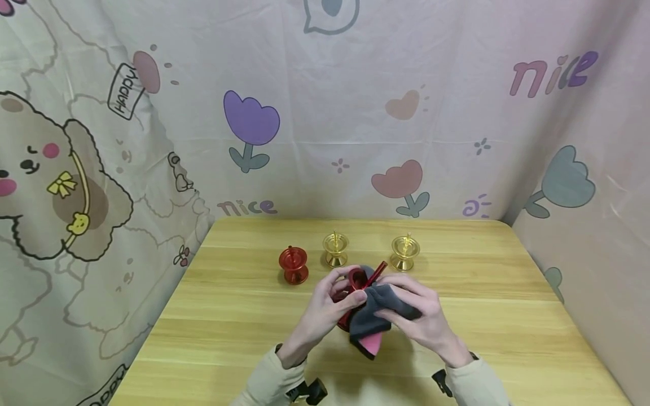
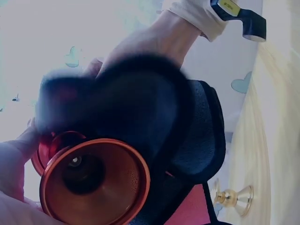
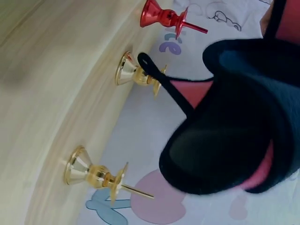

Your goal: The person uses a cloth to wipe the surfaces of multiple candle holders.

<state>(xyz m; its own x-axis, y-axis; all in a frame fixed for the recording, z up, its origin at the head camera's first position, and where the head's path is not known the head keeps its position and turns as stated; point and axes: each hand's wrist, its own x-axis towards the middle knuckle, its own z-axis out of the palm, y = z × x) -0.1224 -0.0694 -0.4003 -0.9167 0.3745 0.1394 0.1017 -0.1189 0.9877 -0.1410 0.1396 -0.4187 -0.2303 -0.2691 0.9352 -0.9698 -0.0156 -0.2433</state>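
Note:
My left hand (image 1: 325, 307) grips a red metal candle holder (image 1: 376, 274), which is tilted, with its spike pointing up and right. In the left wrist view the hollow underside of its base (image 2: 124, 183) faces the camera. A dark grey cloth (image 1: 372, 318) with a pink reverse is pinched in my right hand (image 1: 429, 317) and lies against the holder, covering part of it. Folds of that cloth (image 3: 211, 150), dark-edged and with a small hanging loop, fill much of the right wrist view.
Behind the hands, another red candle holder (image 1: 293, 265) stands upright at the left. Two gold candle holders stand at the back, one in the middle (image 1: 336, 250) and one to the right (image 1: 404, 252). The wooden table (image 1: 228, 327) meets a printed curtain (image 1: 315, 186).

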